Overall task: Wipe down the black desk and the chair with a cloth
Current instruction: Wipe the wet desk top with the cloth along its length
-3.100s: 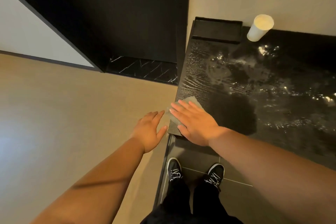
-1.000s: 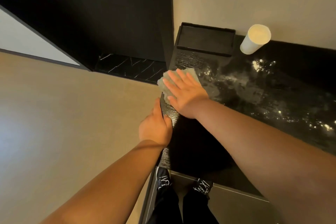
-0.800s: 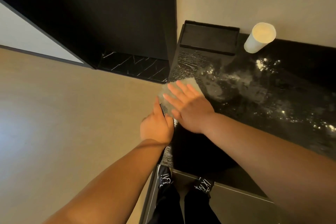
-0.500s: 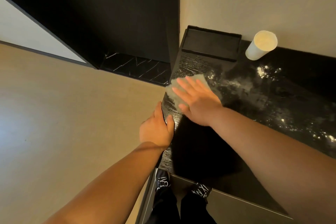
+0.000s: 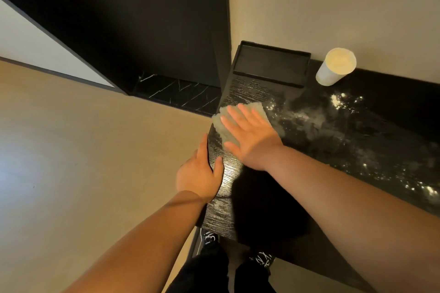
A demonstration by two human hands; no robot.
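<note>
Pressure matters: with our right hand (image 5: 250, 137) flat and open on the grey cloth (image 5: 258, 108) at the surface's (image 5: 333, 150) left edge, mid-frame, and our left hand (image 5: 198, 175) clasping that edge, we should sweep overlapping strokes toward the black tray (image 5: 271, 64).

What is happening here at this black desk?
A person is wiping the black desk. The right hand presses a pale cloth flat on the top near its left edge, with the fingers straight. The left hand holds that edge, thumb on top. A black tray and a white cylinder stand at the back by the wall.
</note>
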